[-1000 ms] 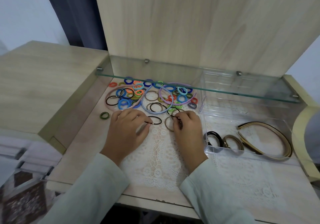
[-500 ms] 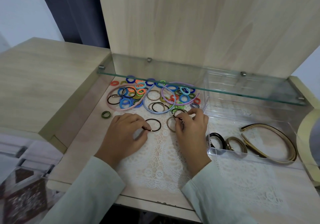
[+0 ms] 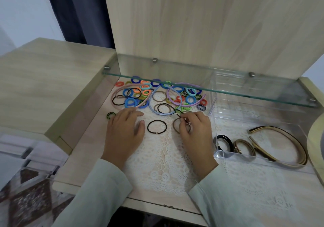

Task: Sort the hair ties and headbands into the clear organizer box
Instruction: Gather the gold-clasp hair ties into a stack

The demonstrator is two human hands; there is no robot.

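Pinching brown hair tie [image 3: 174, 125] with curled fingertips [image 3: 183, 120] of right hand [image 3: 194, 130]. Left hand [image 3: 124, 130] flat, relaxed, holds nothing, near black hair tie [image 3: 148, 127]. Ties likely light, limp, stretchy: pinch band anywhere. Clear organizer box [image 3: 226, 154] just right.

Long pale mint-green sleeves on both arms, plain smooth fabric; left hand [image 3: 123, 132], right hand [image 3: 194, 130] bare.

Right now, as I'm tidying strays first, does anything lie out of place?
One small green-and-black striped hair tie lies alone on bare wood, left of the white lace mat and apart from the colourful pile of ties.
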